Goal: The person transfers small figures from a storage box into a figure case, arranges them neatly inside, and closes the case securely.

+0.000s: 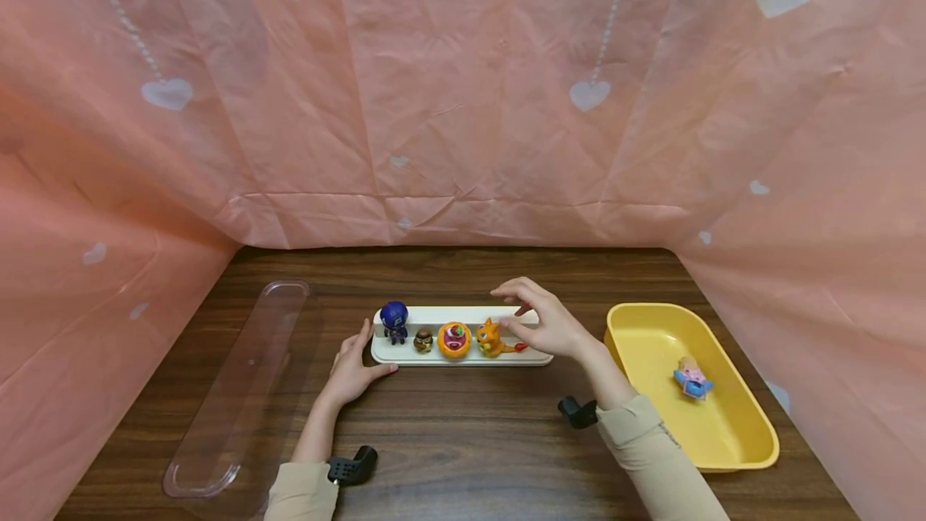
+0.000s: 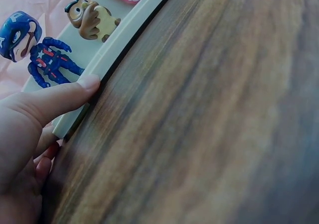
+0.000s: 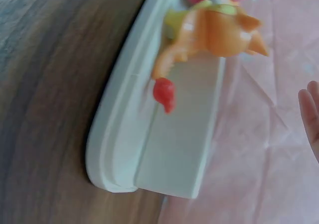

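A white two-level display stand lies on the table with several small figurines along it. At its left end my left hand holds it, the thumb on the front edge and the other fingers around the end. Nearest that hand is a blue-helmeted figurine, then a brown owl and a round orange-rimmed figurine. Toward the right end sits an orange lizard-like figurine with a red-tipped tail. My right hand hovers beside it, fingers loosely bent, apart from it in the right wrist view.
On the right stands a yellow tray with one pink-and-blue figurine in it. A long clear plastic cover lies on the left. Pink cloth with hearts hangs around the wooden table's back and sides.
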Available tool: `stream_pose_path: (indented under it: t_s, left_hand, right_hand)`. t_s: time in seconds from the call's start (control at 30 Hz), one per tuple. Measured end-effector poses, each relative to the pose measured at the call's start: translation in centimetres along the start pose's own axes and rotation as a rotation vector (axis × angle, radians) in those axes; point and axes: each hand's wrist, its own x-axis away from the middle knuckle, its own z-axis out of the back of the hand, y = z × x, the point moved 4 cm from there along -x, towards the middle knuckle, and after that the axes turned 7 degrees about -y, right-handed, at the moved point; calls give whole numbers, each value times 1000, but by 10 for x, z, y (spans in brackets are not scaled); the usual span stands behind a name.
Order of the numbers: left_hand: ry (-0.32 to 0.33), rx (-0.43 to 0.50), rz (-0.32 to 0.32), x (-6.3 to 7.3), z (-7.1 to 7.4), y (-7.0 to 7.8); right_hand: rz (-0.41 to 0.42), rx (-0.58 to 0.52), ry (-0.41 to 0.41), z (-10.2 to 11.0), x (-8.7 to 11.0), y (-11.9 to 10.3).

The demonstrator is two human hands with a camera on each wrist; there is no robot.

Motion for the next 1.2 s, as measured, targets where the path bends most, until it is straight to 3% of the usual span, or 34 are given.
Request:
stream_pose_path:
  t_s: [0.43,0.77,1.03,1.2]
  left_hand:
    - [5,-9,-11,0,2,3]
    - [6,-13,-11,-1,0,2]
    - [10,-19,-14,0,2,3]
    - [9,-16,-14,0,1,2]
  right_hand:
    - [36,34,138,34,9,-47]
    - [121,39,242,58,31,-36]
    - [159,80,366,74,46,-39]
    - [188,92,401,83,51,-39]
